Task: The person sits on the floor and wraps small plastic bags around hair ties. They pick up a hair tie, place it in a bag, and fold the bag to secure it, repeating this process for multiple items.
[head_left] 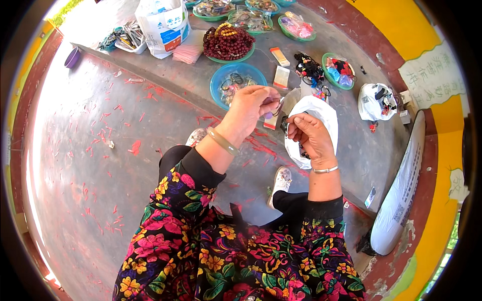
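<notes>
My left hand is closed in a pinch in front of the blue basin, which holds dark loops and small packets. From its fingers show a thin dark loop and a small purple piece, too small to name. My right hand is closed too, fingers curled, over the white plastic bag. Something small and dark shows at its fingertips; I cannot tell whether it is held or lies in the bag. The two hands are apart.
A basket of dark red beads stands beyond the basin. Around it are green baskets of packets, a pile of black cords, small boxes and a white bag of small items. Red scraps litter the floor.
</notes>
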`<action>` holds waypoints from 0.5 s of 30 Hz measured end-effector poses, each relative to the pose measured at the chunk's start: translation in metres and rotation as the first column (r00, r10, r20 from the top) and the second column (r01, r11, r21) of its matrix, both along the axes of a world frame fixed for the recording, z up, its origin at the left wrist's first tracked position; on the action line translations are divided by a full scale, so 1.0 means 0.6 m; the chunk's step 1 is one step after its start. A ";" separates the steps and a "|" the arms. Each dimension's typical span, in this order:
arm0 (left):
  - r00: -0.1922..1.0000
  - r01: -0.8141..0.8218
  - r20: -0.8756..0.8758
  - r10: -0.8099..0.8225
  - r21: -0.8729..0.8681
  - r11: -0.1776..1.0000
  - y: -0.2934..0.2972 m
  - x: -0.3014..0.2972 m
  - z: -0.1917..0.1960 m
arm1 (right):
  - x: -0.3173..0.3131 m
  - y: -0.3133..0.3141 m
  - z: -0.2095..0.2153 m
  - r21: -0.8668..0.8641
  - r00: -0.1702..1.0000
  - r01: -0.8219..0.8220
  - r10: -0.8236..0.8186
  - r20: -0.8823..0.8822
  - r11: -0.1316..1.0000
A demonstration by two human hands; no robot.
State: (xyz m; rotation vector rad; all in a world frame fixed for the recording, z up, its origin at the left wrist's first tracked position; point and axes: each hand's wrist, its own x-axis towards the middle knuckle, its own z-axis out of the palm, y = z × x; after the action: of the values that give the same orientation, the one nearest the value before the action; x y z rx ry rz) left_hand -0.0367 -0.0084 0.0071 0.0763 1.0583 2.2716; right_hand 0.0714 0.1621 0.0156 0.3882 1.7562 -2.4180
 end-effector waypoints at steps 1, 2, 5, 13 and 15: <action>1.000 -0.009 0.001 0.009 0.003 1.000 -0.001 -0.001 0.001 | 0.002 0.000 0.002 -0.015 1.000 -0.001 0.001 -0.018 1.000; 1.000 -0.018 0.003 0.018 0.005 1.000 -0.002 -0.002 0.003 | 0.003 0.001 0.004 -0.030 0.999 -0.002 0.001 -0.036 1.000; 1.000 -0.022 -0.011 0.023 0.018 1.000 -0.004 -0.005 0.008 | 0.005 0.008 0.003 -0.086 0.997 -0.025 0.018 -0.076 0.996; 0.997 0.080 -0.012 -0.079 0.032 0.996 0.010 0.015 -0.007 | -0.012 -0.014 -0.001 -0.084 0.906 0.410 -0.416 -0.079 0.908; 0.997 0.080 -0.003 -0.080 0.025 0.996 0.012 0.016 -0.007 | -0.011 -0.009 -0.003 -0.174 0.906 0.400 -0.417 -0.071 0.900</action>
State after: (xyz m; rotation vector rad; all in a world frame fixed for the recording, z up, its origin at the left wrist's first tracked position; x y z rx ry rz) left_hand -0.0273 -0.0014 0.0027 0.1288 1.0094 2.2132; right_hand 0.0645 0.1569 0.0138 0.6827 1.6439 -2.8919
